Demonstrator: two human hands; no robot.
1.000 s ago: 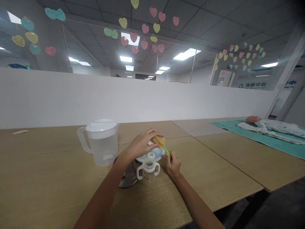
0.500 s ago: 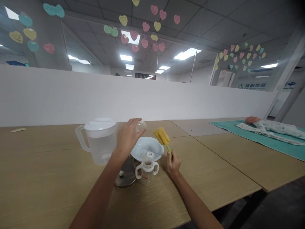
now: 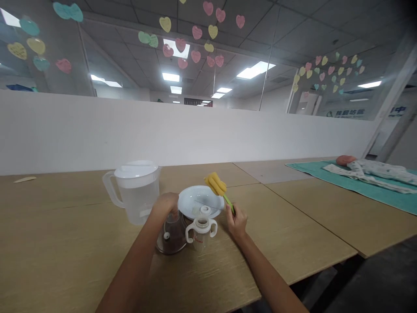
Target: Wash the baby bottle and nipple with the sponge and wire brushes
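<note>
My left hand [image 3: 168, 204] is low over the dark round lid [image 3: 172, 241], its fingers closed round a clear cap [image 3: 173, 217] that is partly hidden. In my right hand [image 3: 237, 222] is the green handle of a yellow sponge brush [image 3: 216, 184], its head raised over the right rim of a white bowl [image 3: 189, 195]. Small parts, among them a white ring [image 3: 205, 211], are in or at the front of the bowl. A clear bottle with two white handles [image 3: 201, 230] stands upright in front of it.
Left of the bowl stands a clear pitcher [image 3: 138, 200] with a white lid. At the far right a teal mat [image 3: 312, 171] bears a doll in patterned cloth [image 3: 378, 169]. A white wall [image 3: 195, 134] runs behind the table.
My left hand has come down from above the bowl to the lid, with the clear cap. The brush head has shifted slightly left, over the bowl's rim.
</note>
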